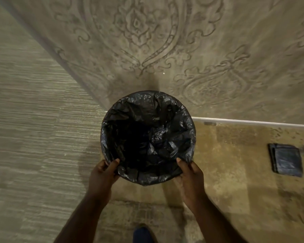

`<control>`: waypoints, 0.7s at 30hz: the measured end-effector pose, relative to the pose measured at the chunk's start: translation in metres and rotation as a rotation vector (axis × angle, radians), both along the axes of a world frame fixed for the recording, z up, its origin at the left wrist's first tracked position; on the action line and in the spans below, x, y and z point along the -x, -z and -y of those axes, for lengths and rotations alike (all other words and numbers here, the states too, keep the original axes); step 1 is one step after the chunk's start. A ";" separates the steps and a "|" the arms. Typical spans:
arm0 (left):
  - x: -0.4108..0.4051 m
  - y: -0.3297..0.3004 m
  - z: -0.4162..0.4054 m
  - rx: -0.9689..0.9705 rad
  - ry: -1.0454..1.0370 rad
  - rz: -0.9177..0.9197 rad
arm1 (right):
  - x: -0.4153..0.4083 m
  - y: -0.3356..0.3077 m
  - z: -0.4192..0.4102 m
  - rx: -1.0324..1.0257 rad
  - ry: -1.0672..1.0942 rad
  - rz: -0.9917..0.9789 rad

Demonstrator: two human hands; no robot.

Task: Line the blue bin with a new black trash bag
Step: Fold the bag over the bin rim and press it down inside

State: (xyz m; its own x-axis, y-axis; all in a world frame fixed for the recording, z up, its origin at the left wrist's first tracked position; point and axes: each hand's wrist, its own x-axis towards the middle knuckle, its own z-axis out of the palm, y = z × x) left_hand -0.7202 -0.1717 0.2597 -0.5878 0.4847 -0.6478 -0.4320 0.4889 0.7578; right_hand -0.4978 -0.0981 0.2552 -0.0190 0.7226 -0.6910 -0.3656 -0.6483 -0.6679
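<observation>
A round bin stands on the floor in a wall corner, seen from straight above. A crinkled black trash bag (147, 135) fills its inside and is folded over the whole rim, so none of the blue bin shows. My left hand (103, 174) grips the bag-covered rim at the near left, thumb inside. At the near right my right hand (189, 174) grips the rim the same way.
A folded stack of black trash bags (286, 160) lies on the mottled floor to the right. Patterned wallpaper rises behind the bin, above a white baseboard (253, 121). A striped wall stands at the left. A dark blue shoe tip (142, 234) shows at the bottom.
</observation>
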 end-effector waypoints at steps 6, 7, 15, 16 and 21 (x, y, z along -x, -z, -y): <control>0.043 0.041 0.002 -0.004 0.027 0.012 | 0.045 0.049 0.003 0.006 -0.012 0.015; 0.047 0.048 0.003 -0.003 0.022 0.015 | 0.049 0.057 0.002 0.009 -0.022 0.022; 0.068 0.095 0.001 -0.009 0.024 0.065 | 0.069 0.099 -0.005 0.003 -0.068 0.053; 0.072 0.100 0.000 -0.015 0.028 0.075 | 0.072 0.103 -0.006 0.004 -0.070 0.044; 0.082 0.112 -0.007 -0.019 0.031 0.113 | 0.081 0.113 -0.012 0.026 -0.057 -0.001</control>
State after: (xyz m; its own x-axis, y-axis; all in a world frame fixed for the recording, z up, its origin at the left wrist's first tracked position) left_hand -0.8023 -0.1648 0.1475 -0.4959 0.5143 -0.6997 -0.5003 0.4894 0.7143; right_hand -0.5786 -0.0860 0.1420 -0.0603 0.7021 -0.7095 -0.3278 -0.6853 -0.6503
